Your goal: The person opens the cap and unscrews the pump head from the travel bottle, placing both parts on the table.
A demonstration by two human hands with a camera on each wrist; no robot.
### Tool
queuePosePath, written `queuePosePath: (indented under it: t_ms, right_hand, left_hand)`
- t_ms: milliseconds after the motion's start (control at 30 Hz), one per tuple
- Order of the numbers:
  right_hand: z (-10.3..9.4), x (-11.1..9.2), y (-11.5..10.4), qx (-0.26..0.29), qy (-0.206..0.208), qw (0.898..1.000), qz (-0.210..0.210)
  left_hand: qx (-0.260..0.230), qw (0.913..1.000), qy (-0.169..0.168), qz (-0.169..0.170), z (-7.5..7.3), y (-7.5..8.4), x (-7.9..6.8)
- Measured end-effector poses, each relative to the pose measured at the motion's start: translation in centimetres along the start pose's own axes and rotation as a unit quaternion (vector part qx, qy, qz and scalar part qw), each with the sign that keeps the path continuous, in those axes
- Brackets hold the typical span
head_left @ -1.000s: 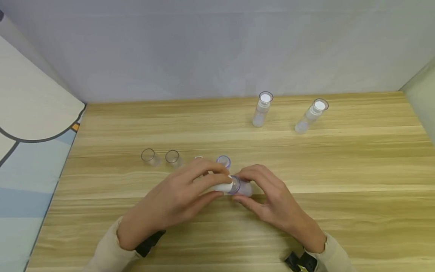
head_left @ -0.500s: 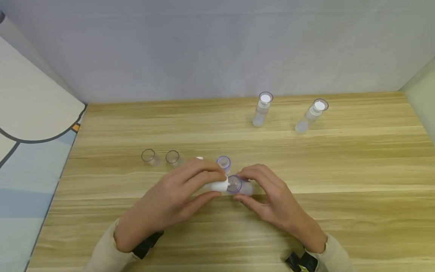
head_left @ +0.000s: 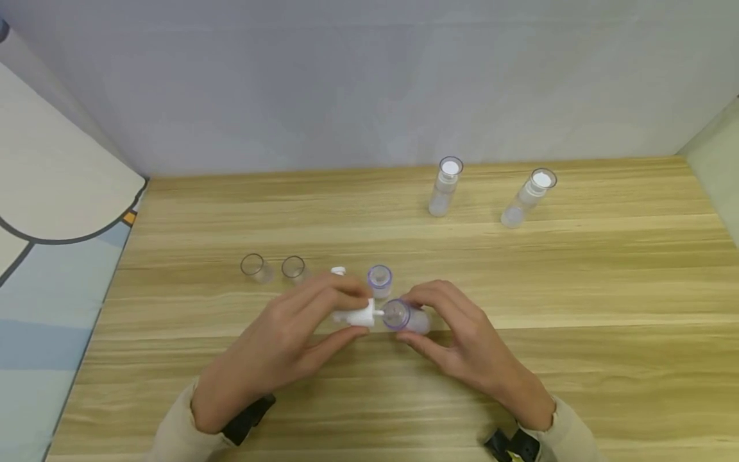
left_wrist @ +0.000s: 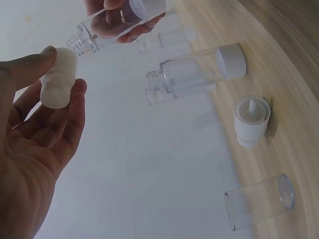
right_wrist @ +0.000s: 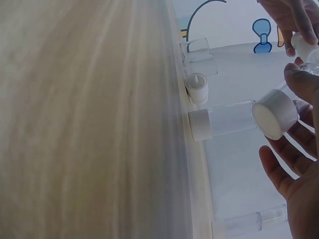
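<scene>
Pump head (head_left: pixel 360 314), white and with a thin stem, was in the left hand (head_left: pixel 294 327), its thumb and fingertips pinching the sides while the stem pointed at the mouth of a clear bottle (head_left: pixel 419 321); whether the two touched, I could not tell. That bottle, white at the base and uncapped, was held above the table (head_left: pixel 606 289) by the right hand (head_left: pixel 462 333), thumb and fingers closed about its body and the lower fingers spread loosely away. Just beyond stood a second uncapped bottle (left_wrist: pixel 204 69) of the same kind, upright, and near it a second pump head (left_wrist: pixel 251 119) with its stem up. Farther left two clear caps (head_left: pixel 296 268) stood side by side, rims up. Toward the back right were two capped bottles (head_left: pixel 444 187), upright and apart. Behind everything hung a plain grey cloth (head_left: pixel 346 96), with a cartoon-printed panel (head_left: pixel 52 167) at the left.
</scene>
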State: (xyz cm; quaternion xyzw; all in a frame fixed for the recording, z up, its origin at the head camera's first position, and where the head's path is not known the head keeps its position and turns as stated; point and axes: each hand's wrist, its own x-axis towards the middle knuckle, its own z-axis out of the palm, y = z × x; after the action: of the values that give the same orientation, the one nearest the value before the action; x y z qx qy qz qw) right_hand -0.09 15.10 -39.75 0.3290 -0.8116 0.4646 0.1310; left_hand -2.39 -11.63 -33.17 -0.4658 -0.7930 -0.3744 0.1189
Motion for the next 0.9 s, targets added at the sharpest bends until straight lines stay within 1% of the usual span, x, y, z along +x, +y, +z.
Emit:
queuePosePath:
  t_ms: [367, 600, 667, 900]
  right_hand:
    - [0.0, -0.2, 0.0, -0.007, -0.002, 1.0, 0.005]
    - [-0.1, -0.4, 0.0, -0.009, -0.002, 1.0, 0.009]
    - [-0.1, -0.4, 0.0, -0.011, -0.002, 1.0, 0.01]
    - [-0.2, -0.5, -0.1, -0.016, 0.001, 1.0, 0.014]
  left_hand:
    - [0.002, 0.9999, -0.005, -0.013, 0.1, -0.5, -0.6]
    - [0.04, 0.999, -0.009, -0.019, 0.0, -1.0, -1.3]
    - [0.045, 0.9986, -0.011, -0.026, 0.0, -1.1, -1.5]
    - [0.054, 0.9959, -0.015, -0.071, 0.0, -1.6, -2.9]
